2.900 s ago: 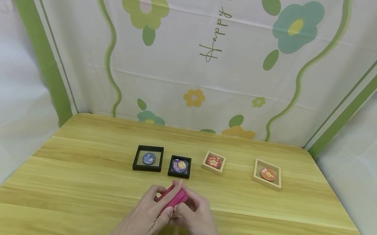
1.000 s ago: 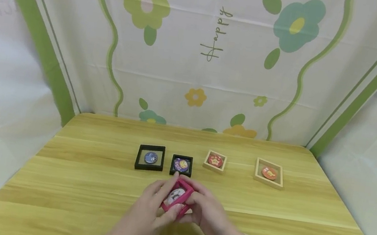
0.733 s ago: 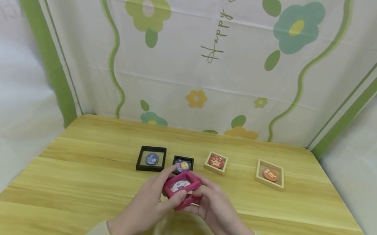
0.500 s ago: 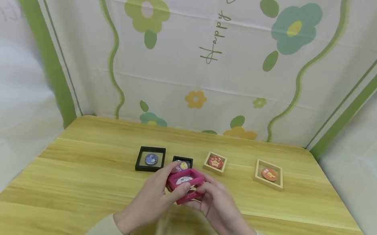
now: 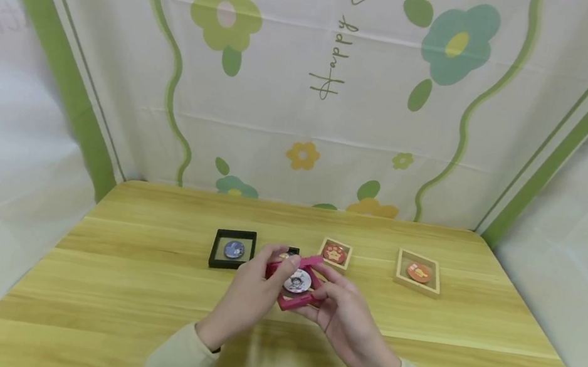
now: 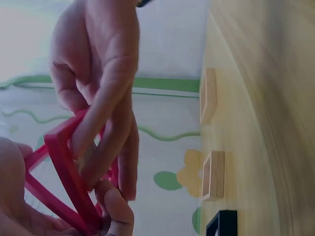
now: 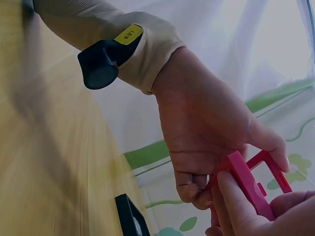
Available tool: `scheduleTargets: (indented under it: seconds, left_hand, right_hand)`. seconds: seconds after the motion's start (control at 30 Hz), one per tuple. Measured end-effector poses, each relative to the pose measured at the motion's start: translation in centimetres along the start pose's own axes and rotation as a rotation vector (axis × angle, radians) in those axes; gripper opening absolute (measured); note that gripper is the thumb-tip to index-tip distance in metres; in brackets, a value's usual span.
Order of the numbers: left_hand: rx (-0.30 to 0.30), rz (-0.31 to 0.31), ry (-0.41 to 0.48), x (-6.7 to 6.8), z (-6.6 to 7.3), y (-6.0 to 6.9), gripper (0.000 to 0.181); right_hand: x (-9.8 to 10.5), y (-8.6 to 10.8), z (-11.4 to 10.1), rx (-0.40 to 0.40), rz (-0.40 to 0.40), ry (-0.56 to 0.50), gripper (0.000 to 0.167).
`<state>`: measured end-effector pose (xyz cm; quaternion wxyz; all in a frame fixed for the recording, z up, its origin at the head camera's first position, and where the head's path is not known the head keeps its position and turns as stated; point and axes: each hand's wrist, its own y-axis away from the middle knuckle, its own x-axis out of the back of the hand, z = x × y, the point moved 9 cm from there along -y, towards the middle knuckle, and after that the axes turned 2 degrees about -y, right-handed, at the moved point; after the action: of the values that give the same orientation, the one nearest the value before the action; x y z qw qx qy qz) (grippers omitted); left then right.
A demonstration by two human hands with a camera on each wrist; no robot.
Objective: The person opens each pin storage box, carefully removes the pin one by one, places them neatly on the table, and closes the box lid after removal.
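Note:
Both hands hold a pink square display frame point(image 5: 296, 302), raised above the table with its two halves spread apart. Between the halves a round white badge point(image 5: 298, 280) with a dark figure faces up. My left hand point(image 5: 250, 294) grips the left side, thumb over the upper rim. My right hand point(image 5: 351, 324) holds the right side, some fingers underneath. In the left wrist view the right hand point(image 6: 106, 73) pinches the pink frame point(image 6: 69, 169). The right wrist view shows the left hand point(image 7: 197, 115) behind the frame's rim point(image 7: 251, 184).
On the wooden table point(image 5: 112, 289) stand a black frame point(image 5: 230, 266) with a blue badge, a smaller black frame point(image 5: 293, 251) mostly hidden by the left hand, a small wooden frame point(image 5: 349, 257) and a larger wooden frame point(image 5: 415, 288), these two with red badges. A flowered curtain point(image 5: 278, 99) hangs behind.
The pink frame has gone from halves together to halves spread wide, with the badge now showing between them. Both hands have moved forward, and the left covers more of the smaller black frame.

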<state>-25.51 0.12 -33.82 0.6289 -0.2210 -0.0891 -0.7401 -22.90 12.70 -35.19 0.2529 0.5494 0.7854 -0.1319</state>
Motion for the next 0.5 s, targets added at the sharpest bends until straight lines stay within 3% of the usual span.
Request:
scheduleTargets:
  seconds: [0.23,0.5]
  left_hand:
    - [0.048,0.024,0.103,0.4,-0.2,-1.0,0.063]
    - [0.096,0.022,0.140,0.5,-0.9,-1.5,0.064]
  right_hand:
    - [0.5,-0.2,0.0,-0.003,0.033,0.050,0.058]
    - [1.3,-0.7,-0.6,0.058,0.114,0.325,0.047]
